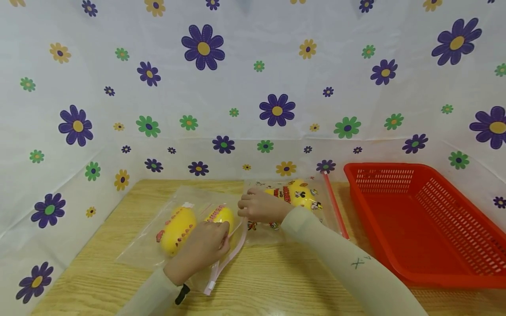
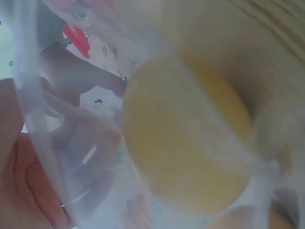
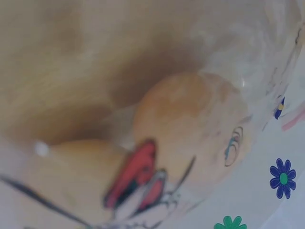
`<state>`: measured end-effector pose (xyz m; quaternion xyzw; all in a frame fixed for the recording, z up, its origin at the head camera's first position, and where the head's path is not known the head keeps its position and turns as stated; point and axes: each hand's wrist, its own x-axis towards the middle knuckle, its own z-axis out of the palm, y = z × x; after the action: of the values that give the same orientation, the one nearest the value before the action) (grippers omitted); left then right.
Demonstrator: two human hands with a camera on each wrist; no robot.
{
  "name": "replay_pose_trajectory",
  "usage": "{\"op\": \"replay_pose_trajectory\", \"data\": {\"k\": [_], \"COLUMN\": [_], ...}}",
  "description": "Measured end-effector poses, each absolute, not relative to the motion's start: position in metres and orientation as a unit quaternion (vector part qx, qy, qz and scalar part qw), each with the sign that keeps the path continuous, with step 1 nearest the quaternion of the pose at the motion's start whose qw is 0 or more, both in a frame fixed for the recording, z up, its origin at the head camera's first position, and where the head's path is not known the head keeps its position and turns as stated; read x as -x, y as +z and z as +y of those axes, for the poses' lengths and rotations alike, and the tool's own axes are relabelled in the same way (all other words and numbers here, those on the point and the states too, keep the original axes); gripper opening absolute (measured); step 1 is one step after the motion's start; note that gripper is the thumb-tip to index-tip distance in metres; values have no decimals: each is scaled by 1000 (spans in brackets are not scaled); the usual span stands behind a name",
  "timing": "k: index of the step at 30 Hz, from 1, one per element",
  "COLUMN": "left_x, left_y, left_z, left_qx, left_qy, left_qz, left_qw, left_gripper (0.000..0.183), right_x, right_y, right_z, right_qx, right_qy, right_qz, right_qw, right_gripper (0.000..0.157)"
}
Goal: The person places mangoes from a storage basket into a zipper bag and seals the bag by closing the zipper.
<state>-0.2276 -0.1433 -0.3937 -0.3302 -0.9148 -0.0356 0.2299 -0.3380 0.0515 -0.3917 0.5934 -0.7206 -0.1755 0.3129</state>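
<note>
A clear zip bag (image 1: 150, 239) with pink print and a pink zip edge lies on the table at left. Two yellow, rounded, lemon-like pieces (image 1: 179, 228) are inside it. My left hand (image 1: 203, 245), fingers curled, grips this bag along its opening near the zip slider (image 1: 210, 286). My right hand (image 1: 261, 205) pinches the far end of the same zip edge. In the left wrist view the bag's film crosses in front of the left palm (image 2: 28, 186), beside a yellow piece (image 2: 186, 138).
Behind my right hand lies a second clear zip bag (image 1: 261, 237) with cartoon prints, a red zip strip (image 1: 336, 204) and yellow pieces (image 1: 302, 193) inside. A red plastic basket (image 1: 379, 245) stands at right. A flowered white cloth (image 1: 245, 70) hangs around the wooden table (image 1: 253, 281).
</note>
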Motion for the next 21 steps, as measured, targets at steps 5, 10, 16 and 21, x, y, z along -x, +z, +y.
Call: {"op": "replay_pose_trajectory", "data": {"k": [5,10,16,21], "left_x": [226,222,214,210], "left_y": [-391,-388,-382,-381], "left_z": [-143,-142,-137,-131], "left_qx": [327,288,238,227], "left_qy": [-33,28,82,112], "left_qz": [-917,-937,-960,-961], "left_qw": [227,195,119,111], "left_gripper": [24,30,55,60], "right_x": [339,338,335,336], "right_y": [-389,-383,-373,-363], "right_z": [50,49,46,41], "right_qx": [-590,-582,-563,-543], "right_qy": [-168,-106,-55,-16], "right_qz": [-725,-752,-791,-818], "right_qw": [314,291,233,187], "right_gripper": [8,9,7,8]}}
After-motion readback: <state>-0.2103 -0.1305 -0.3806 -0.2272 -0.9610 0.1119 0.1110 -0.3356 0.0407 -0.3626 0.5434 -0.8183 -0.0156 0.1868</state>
